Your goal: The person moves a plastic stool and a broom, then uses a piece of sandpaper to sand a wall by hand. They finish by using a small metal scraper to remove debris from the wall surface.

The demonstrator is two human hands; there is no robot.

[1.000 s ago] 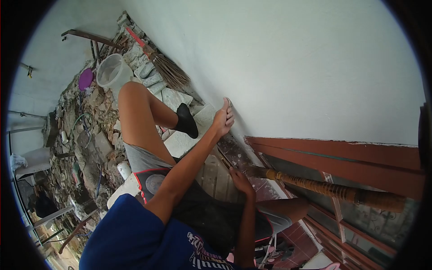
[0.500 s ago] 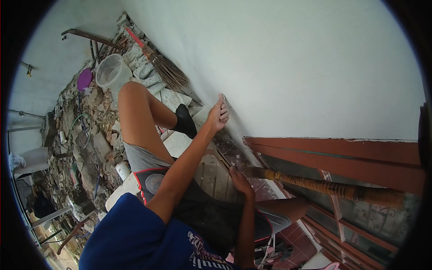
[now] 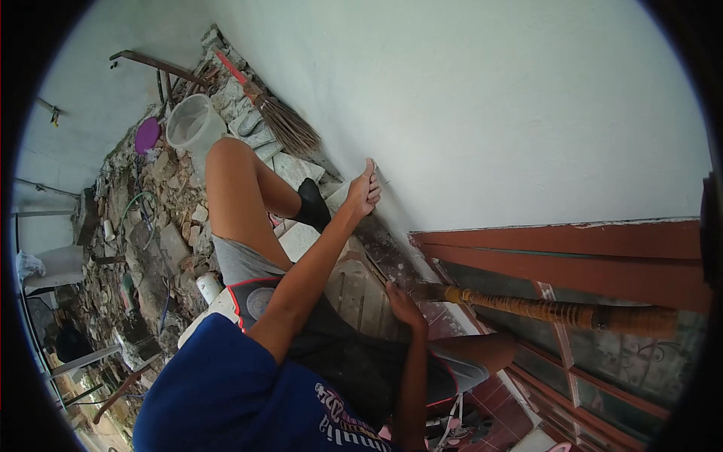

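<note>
My left hand (image 3: 364, 193) is at the foot of the white wall (image 3: 527, 113), its fingers curled and thumb pointing up along the surface. Pale dust coats its fingers. A small thin piece seems to sit at the fingertips, too small to name. Lower down, my right hand (image 3: 407, 307) is closed at the edge of a pale, ribbed container (image 3: 360, 290) between my legs. The fingertips on that edge are partly hidden.
Broken rubble (image 3: 158, 226) covers the ground at left. A stick broom (image 3: 282, 120), a clear tub (image 3: 194, 120) and a purple lid (image 3: 147, 135) lie there. A rope-wrapped pole (image 3: 557, 305) stands beside the brown frame (image 3: 557, 252) at right.
The view has shifted slightly, so the broom, tub and rubble appear a little lower and further right. Both hands keep nearly the same places and grips.
</note>
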